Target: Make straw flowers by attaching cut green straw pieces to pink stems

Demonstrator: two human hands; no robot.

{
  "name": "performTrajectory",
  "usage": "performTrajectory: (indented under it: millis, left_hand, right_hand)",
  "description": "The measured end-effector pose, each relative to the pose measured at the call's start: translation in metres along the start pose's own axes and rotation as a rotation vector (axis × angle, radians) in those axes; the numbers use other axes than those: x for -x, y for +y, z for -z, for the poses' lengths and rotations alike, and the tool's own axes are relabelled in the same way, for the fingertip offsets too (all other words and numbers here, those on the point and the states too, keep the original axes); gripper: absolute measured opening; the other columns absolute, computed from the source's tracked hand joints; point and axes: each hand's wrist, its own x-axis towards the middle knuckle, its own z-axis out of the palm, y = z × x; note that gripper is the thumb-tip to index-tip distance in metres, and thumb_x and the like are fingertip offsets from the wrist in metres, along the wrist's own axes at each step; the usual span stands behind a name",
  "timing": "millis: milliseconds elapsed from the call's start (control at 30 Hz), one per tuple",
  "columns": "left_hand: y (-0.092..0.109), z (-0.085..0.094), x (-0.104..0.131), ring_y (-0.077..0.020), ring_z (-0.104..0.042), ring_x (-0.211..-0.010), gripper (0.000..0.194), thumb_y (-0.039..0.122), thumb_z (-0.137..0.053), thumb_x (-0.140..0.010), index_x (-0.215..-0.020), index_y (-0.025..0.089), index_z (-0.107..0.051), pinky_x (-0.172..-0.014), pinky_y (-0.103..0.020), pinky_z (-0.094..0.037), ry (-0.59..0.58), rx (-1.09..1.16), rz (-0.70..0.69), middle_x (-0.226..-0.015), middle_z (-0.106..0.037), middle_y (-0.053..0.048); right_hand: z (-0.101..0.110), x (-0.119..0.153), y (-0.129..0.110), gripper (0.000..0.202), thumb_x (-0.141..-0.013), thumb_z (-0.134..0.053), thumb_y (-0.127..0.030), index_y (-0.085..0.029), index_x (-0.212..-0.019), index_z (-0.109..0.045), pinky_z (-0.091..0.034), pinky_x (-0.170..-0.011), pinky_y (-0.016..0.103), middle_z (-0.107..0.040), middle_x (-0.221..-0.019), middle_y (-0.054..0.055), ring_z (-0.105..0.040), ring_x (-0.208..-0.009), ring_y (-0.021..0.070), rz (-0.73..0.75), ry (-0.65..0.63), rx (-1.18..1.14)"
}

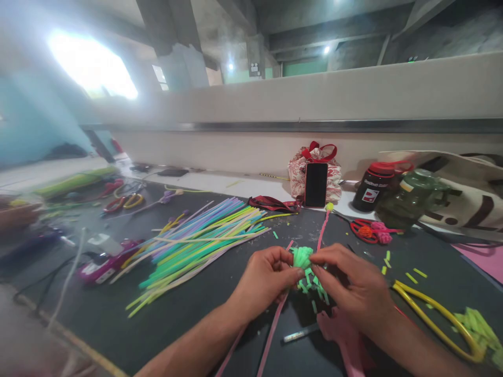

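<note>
A small bright green ball of coiled chenille stem (302, 257) is held up between my two hands, above the dark table. My left hand (264, 275) pinches it from the left with thumb and fingers. From the right, the thumb and fingertips of my right hand (351, 277) close on its other side. Short green clippings (312, 285) lie under the ball. A pink stem (275, 324) runs beneath my left hand towards the table's near side. Below my right hand lies a pink flat piece (343, 335), partly hidden by the hand, beside a pen (301, 333).
Left of my hands lies a pile of coloured chenille stems (200, 243), with a purple glue gun (106, 264) beyond it. Yellow-handled scissors (440, 314) lie at right. A phone (316, 185), a black bottle (371, 188) and a green jug (408, 196) stand behind.
</note>
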Motion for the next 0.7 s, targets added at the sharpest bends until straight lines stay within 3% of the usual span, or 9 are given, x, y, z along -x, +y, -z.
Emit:
performTrajectory:
  millis: [200, 400, 467, 533, 700]
  left_hand:
    - [-0.003, -0.003, 0.0, -0.0041, -0.039, -0.038, 0.016, 0.026, -0.064, -0.064, -0.07, 0.015, -0.054, -0.038, -0.015, -0.027, 0.088, -0.161, -0.067, -0.048, -0.049, 0.007]
    - [-0.004, -0.004, 0.002, -0.006, -0.046, -0.048, 0.018, 0.029, -0.065, -0.063, -0.073, 0.015, -0.061, -0.045, -0.015, -0.032, 0.167, -0.31, -0.158, -0.056, -0.055, 0.004]
    - [-0.004, -0.004, 0.003, -0.0062, -0.046, -0.049, 0.017, 0.028, -0.064, -0.064, -0.073, 0.015, -0.062, -0.046, -0.015, -0.033, 0.182, -0.336, -0.16, -0.056, -0.056, 0.004]
    - [-0.003, -0.003, 0.003, -0.0064, -0.047, -0.05, 0.016, 0.028, -0.063, -0.064, -0.073, 0.015, -0.062, -0.047, -0.015, -0.034, 0.19, -0.361, -0.165, -0.056, -0.056, 0.004]
    - [-0.002, -0.003, 0.004, -0.0064, -0.047, -0.051, 0.013, 0.027, -0.063, -0.064, -0.071, 0.015, -0.063, -0.048, -0.015, -0.033, 0.204, -0.403, -0.186, -0.056, -0.056, 0.004]
  right_hand:
    - [-0.001, 0.001, -0.001, 0.006, -0.08, -0.055, -0.018, -0.022, -0.08, -0.06, -0.04, -0.056, 0.019, -0.06, -0.072, -0.002, -0.054, -0.063, 0.0099, -0.105, -0.061, -0.038]
    - [-0.007, 0.009, 0.002, 0.02, -0.073, -0.06, -0.042, -0.022, -0.076, -0.063, -0.041, -0.045, 0.018, -0.061, -0.062, -0.003, -0.054, -0.052, 0.0117, -0.652, -0.058, -0.241]
    - [-0.01, 0.01, 0.005, 0.025, -0.071, -0.06, -0.045, -0.021, -0.077, -0.063, -0.041, -0.042, 0.018, -0.062, -0.06, -0.001, -0.054, -0.05, 0.0126, -0.767, -0.075, -0.317]
    - [-0.01, 0.01, 0.006, 0.024, -0.071, -0.06, -0.044, -0.021, -0.077, -0.063, -0.042, -0.043, 0.018, -0.063, -0.06, -0.001, -0.055, -0.051, 0.0133, -0.75, -0.066, -0.296]
    - [-0.004, 0.005, 0.003, 0.014, -0.072, -0.061, -0.038, -0.025, -0.07, -0.064, -0.043, -0.052, 0.017, -0.065, -0.069, -0.002, -0.058, -0.059, 0.0133, -0.424, -0.076, -0.085]
